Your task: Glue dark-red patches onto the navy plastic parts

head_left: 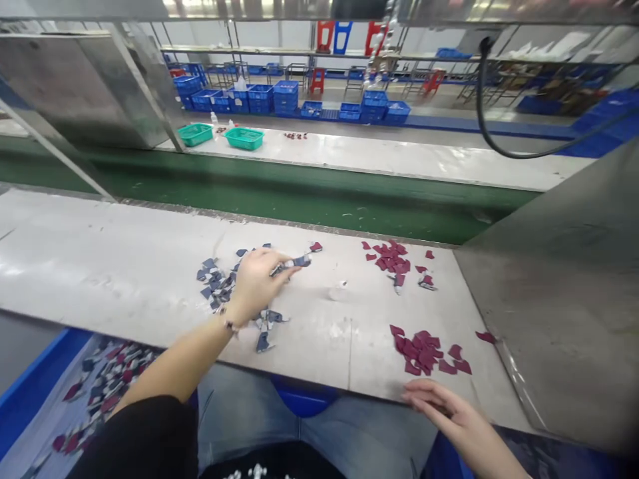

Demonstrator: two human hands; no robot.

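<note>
My left hand (257,283) is closed on a small dark blue-grey piece with a pale part (299,261), gripped between thumb and fingers above the white worktop. Around and partly under that hand lies a loose heap of similar blue-grey pieces (215,286), some hidden by the palm. My right hand (449,409) is at the worktop's front edge, fingers loosely stretched and thumb apart, with nothing visible in it. Just beyond its fingertips is a pile of maroon pieces (419,351). Farther back sits a second maroon pile (392,258). A single maroon-and-white piece (315,247) lies near the held one.
A blue crate (30,379) of mixed maroon and blue-grey pieces stands at lower left. Metal panels flank the worktop (309,332), the right one (564,299) close by. Across a green belt (299,193) are green baskets (244,138) on another table. A black cable (482,113) hangs at upper right.
</note>
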